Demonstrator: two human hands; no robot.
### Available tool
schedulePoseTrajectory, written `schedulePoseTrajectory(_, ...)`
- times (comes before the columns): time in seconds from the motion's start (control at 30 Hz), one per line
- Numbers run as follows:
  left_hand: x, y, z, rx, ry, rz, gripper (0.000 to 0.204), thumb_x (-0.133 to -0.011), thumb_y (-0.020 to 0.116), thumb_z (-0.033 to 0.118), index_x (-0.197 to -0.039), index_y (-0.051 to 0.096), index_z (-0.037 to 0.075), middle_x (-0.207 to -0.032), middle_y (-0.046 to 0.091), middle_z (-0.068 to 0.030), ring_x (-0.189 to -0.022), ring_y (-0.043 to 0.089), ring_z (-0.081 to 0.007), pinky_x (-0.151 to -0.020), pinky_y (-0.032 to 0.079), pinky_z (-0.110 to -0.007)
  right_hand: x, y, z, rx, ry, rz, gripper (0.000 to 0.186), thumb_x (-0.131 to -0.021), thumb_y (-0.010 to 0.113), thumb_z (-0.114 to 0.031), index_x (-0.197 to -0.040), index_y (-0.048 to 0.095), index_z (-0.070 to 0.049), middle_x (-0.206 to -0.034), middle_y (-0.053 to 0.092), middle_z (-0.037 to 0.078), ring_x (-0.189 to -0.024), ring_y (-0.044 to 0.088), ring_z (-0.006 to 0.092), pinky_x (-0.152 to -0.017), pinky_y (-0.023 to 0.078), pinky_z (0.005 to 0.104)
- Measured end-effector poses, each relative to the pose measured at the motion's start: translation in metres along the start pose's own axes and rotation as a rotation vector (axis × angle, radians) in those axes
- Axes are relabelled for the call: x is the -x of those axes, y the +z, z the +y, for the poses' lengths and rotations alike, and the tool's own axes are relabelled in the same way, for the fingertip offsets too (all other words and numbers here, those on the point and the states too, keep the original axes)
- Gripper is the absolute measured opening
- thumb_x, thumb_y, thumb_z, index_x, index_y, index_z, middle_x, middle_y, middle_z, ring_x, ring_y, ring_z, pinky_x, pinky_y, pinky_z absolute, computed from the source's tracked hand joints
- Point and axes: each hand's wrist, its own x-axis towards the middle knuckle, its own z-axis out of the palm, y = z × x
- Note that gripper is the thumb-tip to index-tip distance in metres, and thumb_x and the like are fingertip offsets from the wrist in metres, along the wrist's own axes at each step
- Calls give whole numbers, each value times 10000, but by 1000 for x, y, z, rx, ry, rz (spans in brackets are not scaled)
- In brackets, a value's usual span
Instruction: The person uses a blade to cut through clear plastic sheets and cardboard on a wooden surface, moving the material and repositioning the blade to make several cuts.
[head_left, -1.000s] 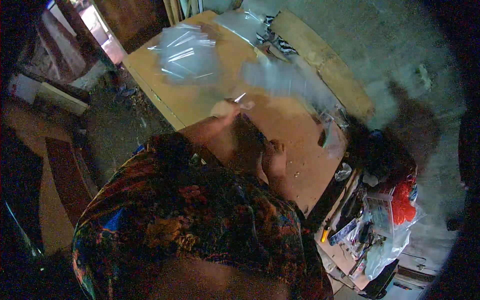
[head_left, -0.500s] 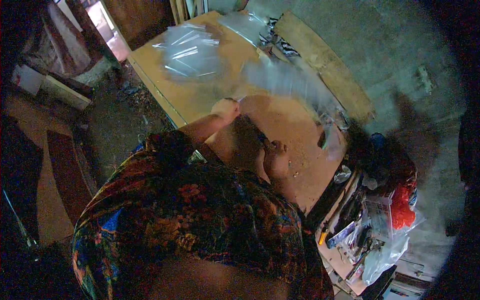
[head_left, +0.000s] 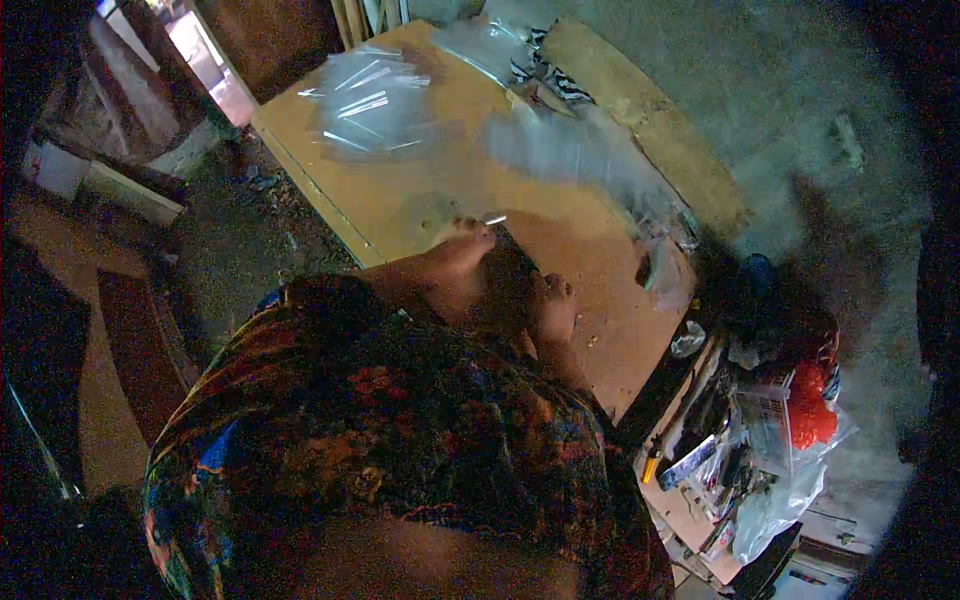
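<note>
My left hand (head_left: 464, 242) is closed near the middle of the tan board (head_left: 380, 190), a thin white, shiny piece (head_left: 496, 219) at its fingertips; exactly what it pinches is hard to make out. A dark elongated item (head_left: 515, 260) lies between my hands, too dim to identify. My right hand (head_left: 552, 307) is curled at the lower right end of that dark item, its hold hidden. Higher up the board are a pile of clear plastic sheets (head_left: 370, 100) and a long spread of translucent plastic (head_left: 560, 155).
A pale plank (head_left: 665, 150) runs beside the board's back right. At right are a plastic basket (head_left: 762, 420), a red bag (head_left: 812, 415), clear bags and a yellow-handled tool (head_left: 650, 466) among clutter. Wooden boards (head_left: 140, 340) stand at left; debris covers the floor by the board.
My left hand dipped slightly down and right over the last half second, and the white shiny piece shows again at its fingertips. My right hand stays at about the same place.
</note>
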Motion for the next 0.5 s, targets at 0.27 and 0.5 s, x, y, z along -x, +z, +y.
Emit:
schedulePoseTrajectory(0.27,42,0,63,-1046,351,137,614,-738,532,463,-1180,416,52,-1229,380,-151,-1100,392,-335,-913,320,-435,30,23,19,48,-12,-62,401,-749,482,-121,-1150,467,-132,-1105,485,110,-1022,432,322,-848,382,420)
schedulePoseTrajectory(0.5,23,1,48,-1374,195,184,1000,-617,464,707,-1319,168,59,-1394,75,-122,-1278,51,-325,-987,82,-545,18,38,35,87,-60,-7,366,-791,461,-152,-1156,463,-132,-1101,491,127,-976,471,348,-879,361,439)
